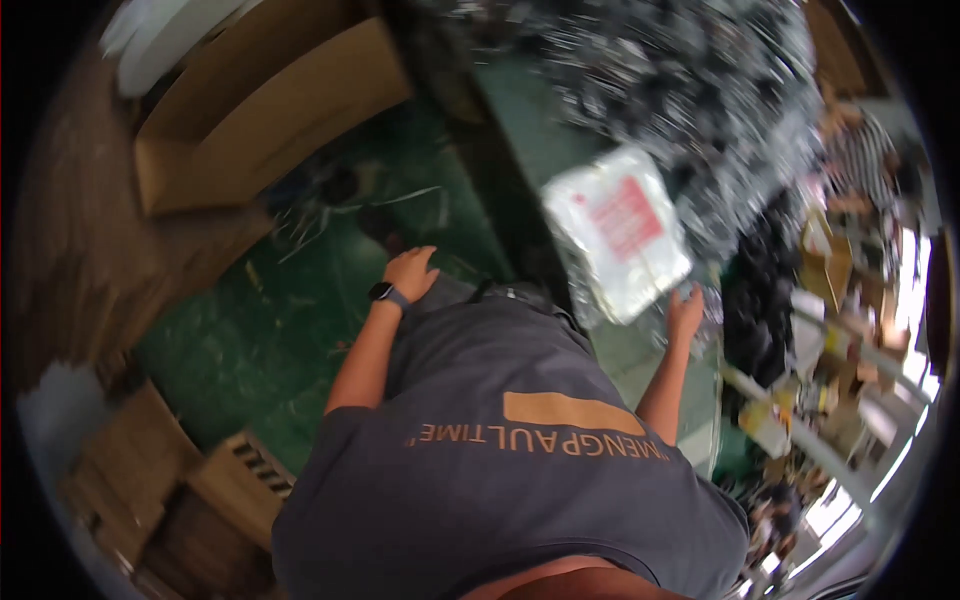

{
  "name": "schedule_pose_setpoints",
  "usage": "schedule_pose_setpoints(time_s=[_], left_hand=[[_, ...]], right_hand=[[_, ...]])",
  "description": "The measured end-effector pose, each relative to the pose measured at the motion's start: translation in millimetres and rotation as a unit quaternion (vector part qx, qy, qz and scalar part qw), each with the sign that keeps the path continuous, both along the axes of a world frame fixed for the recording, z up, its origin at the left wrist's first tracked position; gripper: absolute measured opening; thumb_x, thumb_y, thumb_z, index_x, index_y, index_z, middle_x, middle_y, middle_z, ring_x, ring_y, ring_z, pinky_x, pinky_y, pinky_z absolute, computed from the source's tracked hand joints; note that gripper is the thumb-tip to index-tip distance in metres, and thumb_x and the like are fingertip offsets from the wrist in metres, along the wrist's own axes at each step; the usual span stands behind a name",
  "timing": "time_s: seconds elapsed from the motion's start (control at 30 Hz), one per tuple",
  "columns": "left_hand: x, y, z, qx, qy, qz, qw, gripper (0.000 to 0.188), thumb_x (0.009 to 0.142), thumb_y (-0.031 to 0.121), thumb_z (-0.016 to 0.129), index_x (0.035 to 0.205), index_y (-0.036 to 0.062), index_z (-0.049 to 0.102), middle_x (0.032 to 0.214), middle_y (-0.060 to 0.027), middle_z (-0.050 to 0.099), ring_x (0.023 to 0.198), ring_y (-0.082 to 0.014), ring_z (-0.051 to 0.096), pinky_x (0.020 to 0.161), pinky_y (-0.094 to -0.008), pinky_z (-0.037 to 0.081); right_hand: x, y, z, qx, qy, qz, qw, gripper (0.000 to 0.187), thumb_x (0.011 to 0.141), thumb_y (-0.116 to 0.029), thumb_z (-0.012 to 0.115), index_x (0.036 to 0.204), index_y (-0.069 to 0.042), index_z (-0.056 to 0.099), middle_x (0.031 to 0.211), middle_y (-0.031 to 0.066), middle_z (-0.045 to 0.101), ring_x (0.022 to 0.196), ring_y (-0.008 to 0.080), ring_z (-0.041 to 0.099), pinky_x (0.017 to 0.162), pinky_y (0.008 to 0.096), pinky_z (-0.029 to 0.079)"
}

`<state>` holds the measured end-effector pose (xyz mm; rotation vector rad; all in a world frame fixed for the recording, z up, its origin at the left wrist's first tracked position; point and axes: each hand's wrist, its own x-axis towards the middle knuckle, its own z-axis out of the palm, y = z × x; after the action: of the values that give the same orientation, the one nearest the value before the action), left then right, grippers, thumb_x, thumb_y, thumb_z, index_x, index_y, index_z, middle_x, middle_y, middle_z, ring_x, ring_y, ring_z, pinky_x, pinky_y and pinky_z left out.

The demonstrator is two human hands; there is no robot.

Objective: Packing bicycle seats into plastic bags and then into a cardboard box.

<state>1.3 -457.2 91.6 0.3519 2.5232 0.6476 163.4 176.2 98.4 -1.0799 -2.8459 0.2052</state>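
A flat white package (610,235) in shiny clear plastic, with a red printed block on top, rests on the pale green work table to my front right. My right hand (686,312) is at its near right corner, fingers apart, beside loose clear film. Whether the fingertips touch the film, I cannot tell. My left hand (412,275), with a dark watch (388,293) on its wrist, hangs open near my left thigh, away from the table. Nothing shows in it. The picture is somewhat blurred.
A big heap of shiny plastic-wrapped dark items (690,90) covers the far part of the table. Cardboard boxes (300,100) stand at the far left, with more cartons (230,475) at the near left. Pale straps (340,210) lie on the green floor. A person in stripes (872,165) is at the right.
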Motion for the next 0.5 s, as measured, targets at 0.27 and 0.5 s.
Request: schedule_pose_setpoints(time_s=[0.27,0.5], left_hand=[[-43.6,-226.5,-202.8,-0.169,-0.185,0.139,0.958,0.073,0.093,0.05,0.074,0.149,0.0085,0.054,0.147,-0.0215,0.062,0.133,-0.0424,0.059,0.112,-0.051,0.05],[-16.3,-303.1,-311.4,-0.038,-0.303,0.361,0.881,0.108,0.083,0.062,0.078,0.163,0.0063,0.032,0.152,-0.0294,0.052,0.137,-0.047,0.055,0.115,-0.0533,0.048]], right_hand=[[-257.4,-471.9,-74.0,-0.435,-0.18,0.303,0.829,0.06,0.094,-0.027,0.078,0.147,-0.005,0.06,0.116,0.0216,0.076,0.099,0.0319,0.078,0.089,0.042,0.061],[-360.3,-718.2,-355.6,-0.37,-0.396,0.471,0.696,0.065,0.091,-0.039,0.078,0.144,-0.006,0.062,0.118,0.0187,0.078,0.107,0.0336,0.076,0.093,0.0428,0.06]])
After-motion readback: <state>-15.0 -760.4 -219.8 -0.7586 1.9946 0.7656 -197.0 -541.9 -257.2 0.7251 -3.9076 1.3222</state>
